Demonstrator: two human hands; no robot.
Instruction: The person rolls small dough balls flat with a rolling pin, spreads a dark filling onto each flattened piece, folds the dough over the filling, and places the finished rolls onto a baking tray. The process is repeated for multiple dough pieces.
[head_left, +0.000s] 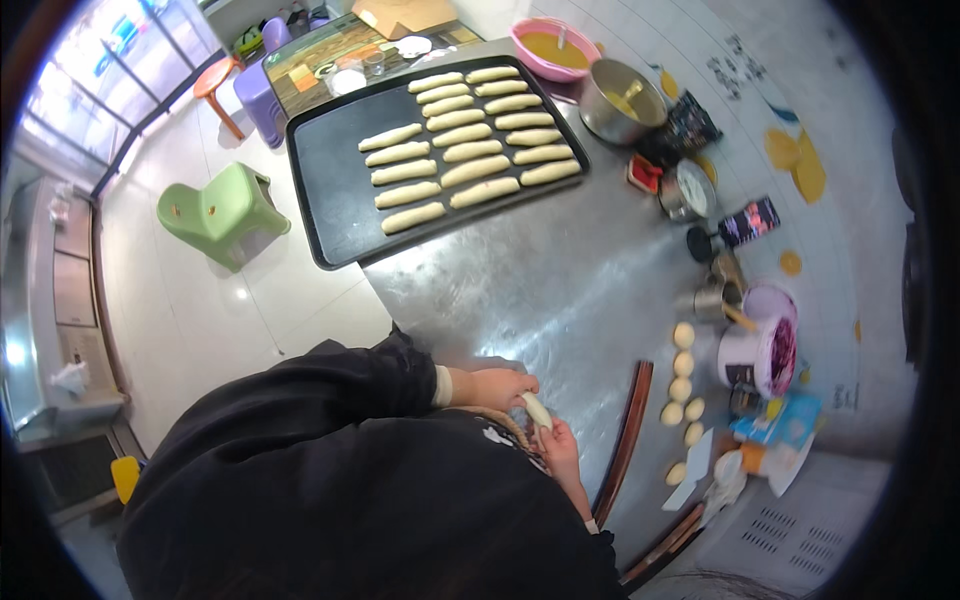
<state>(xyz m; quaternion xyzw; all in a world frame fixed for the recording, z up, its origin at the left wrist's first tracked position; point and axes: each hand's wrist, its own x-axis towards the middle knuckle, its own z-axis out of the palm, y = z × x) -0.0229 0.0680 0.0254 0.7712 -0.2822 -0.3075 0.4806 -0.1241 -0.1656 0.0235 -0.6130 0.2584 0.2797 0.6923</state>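
Note:
A short pale dough roll (537, 410) is held between my two hands, just over the near edge of a metal worktop (480, 300). My left hand (504, 387) grips its upper end, with the fingertips curled around it. At the lower end, the thumb and fingers of my right hand (559, 448) pinch the dough. To the right of my hands lies a long reddish-brown wooden rod (626, 442). Several round dough balls (681, 388) sit beyond the rod. A large black baking tray (330, 187) at the far left of the worktop bears several rows of long dough rolls (469, 149).
Along the wall stand a pink basin (521, 56) of yellow liquid, a steel pot (611, 120), a metal bowl (679, 199) and a white tub (742, 356) with purple filling. A pale flat scraper (688, 472) lies by the dough balls. A green stool (232, 210) stands on the floor.

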